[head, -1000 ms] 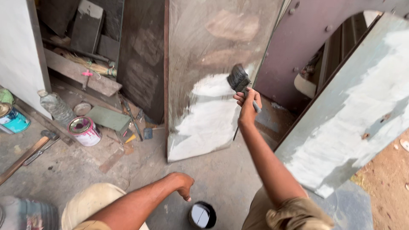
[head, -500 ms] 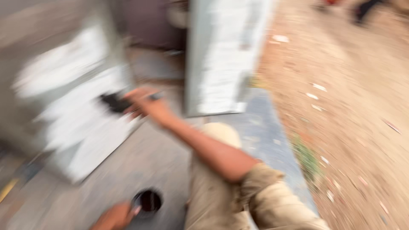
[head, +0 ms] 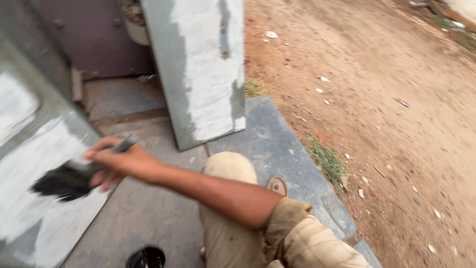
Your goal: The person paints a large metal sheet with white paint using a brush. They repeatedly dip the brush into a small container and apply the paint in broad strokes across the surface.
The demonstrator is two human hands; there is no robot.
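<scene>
Head view — right hand (head: 124, 161) clamped on bristly black brush (head: 67, 179) against white-smeared metal sheet (head: 34, 198); left hidden.

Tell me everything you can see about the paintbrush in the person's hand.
The paintbrush is a wide, flat brush with dark, almost black bristles, somewhat blurred. Its dark handle sticks out past the fingers towards the upper right. The right hand grips it around the handle, bristles pointing left and slightly down. The bristles lie against, or just in front of, the grey panel at the left, over a patch of white paint; actual contact cannot be confirmed. No wet paint is discernible on the bristles.
</scene>
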